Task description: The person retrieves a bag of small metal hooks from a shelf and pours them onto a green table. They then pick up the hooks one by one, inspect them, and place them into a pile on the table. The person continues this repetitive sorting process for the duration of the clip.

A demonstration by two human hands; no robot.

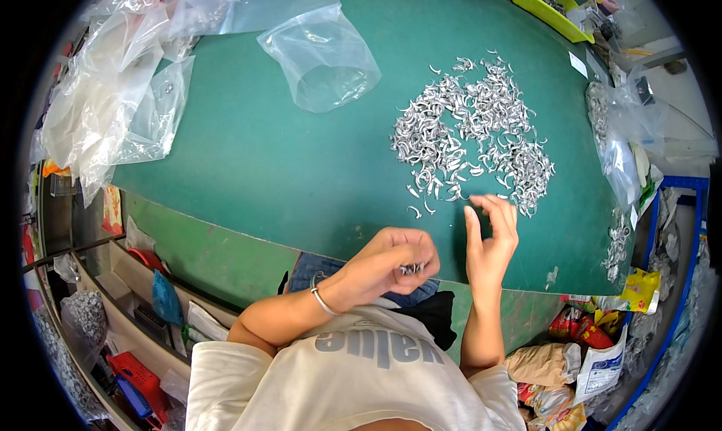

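A loose heap of small curved silver metal pieces (519, 107) spreads over the right half of the green table (241, 122), with stray pieces along its near side. My left hand (402, 258) is curled closed in front of my body, at the table's near edge. Several of the same silver pieces (411, 268) show between its fingers. Just at the heap's near edge is my right hand (494, 235), thumb and fingers apart, with nothing visible between them. Its fingertips are close to a few stray pieces; whether they touch any I cannot tell.
Clear plastic bags (113, 92) pile up at the far left, and one open bag (323, 62) lies at the back middle. A yellow-green bin (553, 10) stands at the far right. A smaller group of metal pieces (617, 243) sits by the right edge. Drawers (135, 295) are at the left.
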